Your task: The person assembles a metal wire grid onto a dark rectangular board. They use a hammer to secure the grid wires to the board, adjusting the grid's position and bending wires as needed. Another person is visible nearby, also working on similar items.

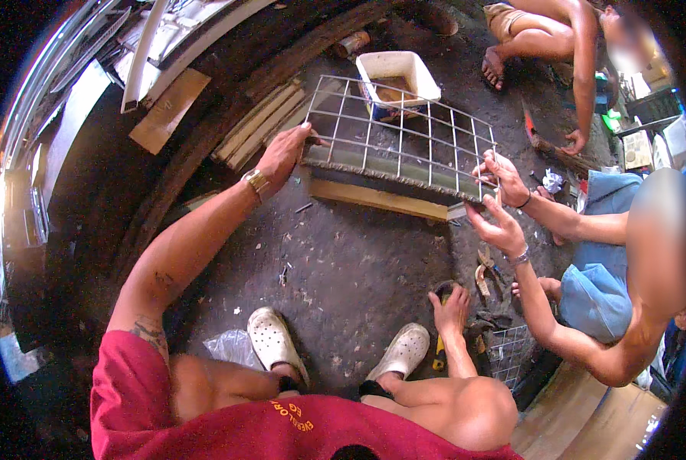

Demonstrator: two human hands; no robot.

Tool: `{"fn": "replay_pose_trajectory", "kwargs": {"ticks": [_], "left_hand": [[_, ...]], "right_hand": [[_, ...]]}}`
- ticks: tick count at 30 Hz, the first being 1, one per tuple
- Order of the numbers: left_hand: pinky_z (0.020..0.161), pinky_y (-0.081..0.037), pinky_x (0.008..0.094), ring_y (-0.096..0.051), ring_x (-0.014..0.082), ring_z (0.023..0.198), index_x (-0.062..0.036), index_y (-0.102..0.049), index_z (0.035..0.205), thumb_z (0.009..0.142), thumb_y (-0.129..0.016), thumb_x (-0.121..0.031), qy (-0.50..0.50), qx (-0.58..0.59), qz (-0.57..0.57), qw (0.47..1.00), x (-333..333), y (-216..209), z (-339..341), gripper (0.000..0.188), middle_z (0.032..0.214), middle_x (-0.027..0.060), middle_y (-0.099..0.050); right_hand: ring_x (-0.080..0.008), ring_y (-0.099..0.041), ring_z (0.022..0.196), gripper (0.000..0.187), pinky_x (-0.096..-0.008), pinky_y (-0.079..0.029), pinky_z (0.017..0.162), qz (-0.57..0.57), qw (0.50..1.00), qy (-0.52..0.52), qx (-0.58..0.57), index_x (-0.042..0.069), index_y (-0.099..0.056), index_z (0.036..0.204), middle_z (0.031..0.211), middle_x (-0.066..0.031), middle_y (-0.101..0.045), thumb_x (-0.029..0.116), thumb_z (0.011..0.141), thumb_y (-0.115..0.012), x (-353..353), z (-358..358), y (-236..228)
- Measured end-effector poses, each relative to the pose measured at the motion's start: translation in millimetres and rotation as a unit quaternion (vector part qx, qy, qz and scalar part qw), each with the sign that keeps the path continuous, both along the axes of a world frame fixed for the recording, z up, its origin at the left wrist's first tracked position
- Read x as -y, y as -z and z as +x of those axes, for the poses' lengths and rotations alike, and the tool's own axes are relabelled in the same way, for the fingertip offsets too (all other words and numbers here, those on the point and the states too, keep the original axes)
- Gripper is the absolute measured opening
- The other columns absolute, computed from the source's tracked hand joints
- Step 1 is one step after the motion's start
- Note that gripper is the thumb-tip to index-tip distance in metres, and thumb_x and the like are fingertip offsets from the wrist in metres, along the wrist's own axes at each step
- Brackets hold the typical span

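A wire mesh panel (404, 123) of square cells stands tilted over a low block with a grey-green top (381, 174) and a wooden side (374, 201). My left hand (280, 159) is closed on the panel's left edge, near its lower corner. Down by my right shoe, my right hand (452, 308) wraps round a yellow-and-black tool (439, 357); its exact kind is partly hidden by the hand. At the panel's right edge a co-worker's upper hand (501, 175) grips the wires, and that person's lower hand (501, 228) is at the lower right corner.
A white tub (398, 70) with brownish contents stands behind the mesh. Wooden planks (262, 126) lie at the left. Pliers (490, 268) and another mesh piece (509, 354) are on the right. A second person crouches at the far right, beside a broom (561, 156).
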State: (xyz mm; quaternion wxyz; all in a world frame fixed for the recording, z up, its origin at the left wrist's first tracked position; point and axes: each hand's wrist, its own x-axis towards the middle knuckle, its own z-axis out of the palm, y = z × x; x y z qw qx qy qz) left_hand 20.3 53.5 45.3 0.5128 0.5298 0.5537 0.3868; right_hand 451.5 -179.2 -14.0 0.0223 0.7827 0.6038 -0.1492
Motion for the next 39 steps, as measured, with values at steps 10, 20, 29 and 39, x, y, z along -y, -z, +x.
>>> {"fn": "replay_pose_trajectory", "kwargs": {"ticks": [10, 20, 29, 39], "left_hand": [[0.087, -0.043, 0.032, -0.055, 0.0167, 0.092, -0.0005, -0.066, 0.099, 0.104, -0.041, -0.039, -0.027, 0.053, -0.004, 0.998, -5, 11, 7, 0.047, 0.097, 0.0065, -0.066], [0.088, -0.045, 0.0375, -0.059, 0.0269, 0.092, 0.0008, -0.066, 0.103, 0.103, -0.037, -0.039, -0.03, -0.039, 0.008, 0.999, -9, 23, 5, 0.049, 0.099, 0.017, -0.066], [0.086, -0.044, 0.0452, -0.057, 0.0403, 0.093, 0.0027, -0.059, 0.097, 0.103, -0.034, -0.03, -0.027, -0.126, 0.075, 0.989, -18, 29, 12, 0.042, 0.099, 0.0247, -0.062], [0.077, -0.045, 0.0408, -0.058, 0.0306, 0.081, 0.0006, -0.063, 0.09, 0.101, -0.038, -0.037, -0.066, 0.015, 0.016, 0.998, -11, 24, 21, 0.046, 0.082, 0.0177, -0.063]], "right_hand": [[-0.0434, -0.06, 0.107, 0.045, -0.0511, -0.046, 0.093, -0.044, 0.967, 0.146, -0.204, 0.001, -0.05, 0.13, 0.117, -0.0231, -0.061, 0.027, 0.095, -0.061, 4, 8, 24], [-0.0447, -0.067, 0.101, 0.071, -0.0474, -0.057, 0.079, 0.312, 0.832, -0.345, -0.304, 0.007, -0.033, 0.148, 0.125, -0.0242, -0.063, 0.009, 0.086, -0.067, -128, -136, -94], [-0.0462, -0.066, 0.103, 0.06, -0.0462, -0.057, 0.079, 0.291, 0.873, -0.307, -0.242, 0.005, -0.034, 0.146, 0.124, -0.0259, -0.062, 0.01, 0.093, -0.063, -146, -160, -84], [-0.0447, -0.066, 0.103, 0.053, -0.046, -0.057, 0.08, 0.237, 0.913, -0.257, -0.212, 0.007, -0.036, 0.145, 0.124, -0.0265, -0.062, 0.016, 0.098, -0.06, -148, -165, -83]]}}
